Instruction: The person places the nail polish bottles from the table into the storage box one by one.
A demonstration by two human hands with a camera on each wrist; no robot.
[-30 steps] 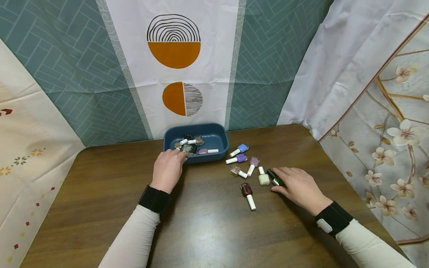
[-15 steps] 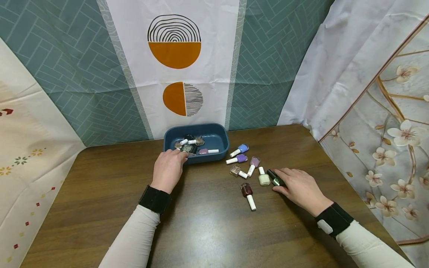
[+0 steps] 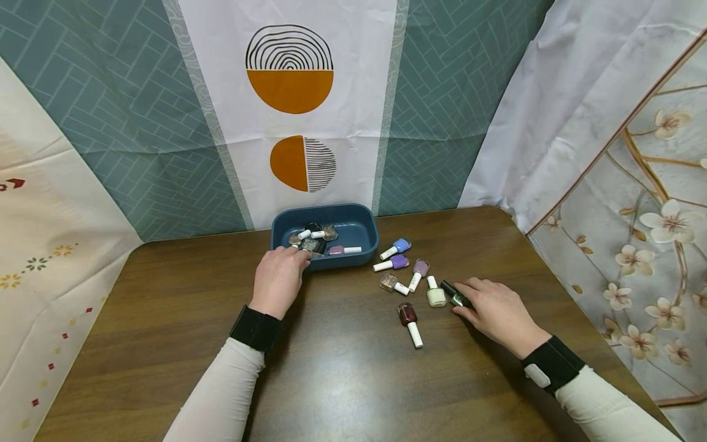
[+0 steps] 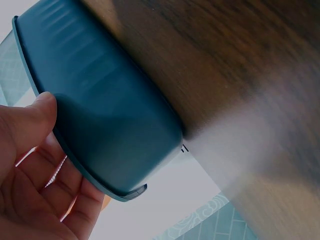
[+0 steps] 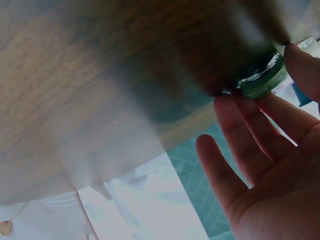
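Note:
My left hand (image 3: 279,277) grips the near-left rim of a dark blue plastic bin (image 3: 359,258). In the left wrist view the thumb (image 4: 46,107) presses the bin's outer wall and the fingers go over the rim. Inside lie several nail polish bottles, among them a mauve one (image 3: 336,250) with a white cap; some are partly hidden by the hand. On the right, my right hand (image 3: 499,310) holds a dark green nail polish bottle (image 3: 455,296) with a black cap, lying on the table. In the right wrist view the green bottle (image 5: 264,82) sits between thumb and fingertips.
Left of the right hand lie pale green (image 3: 436,298), dark red (image 3: 407,314), mauve (image 3: 421,267), glitter (image 3: 388,282), purple (image 3: 399,262) and blue (image 3: 402,245) nail polish bottles with white caps. The wooden table (image 3: 182,294) meets patterned cloth (image 3: 431,123) at the back.

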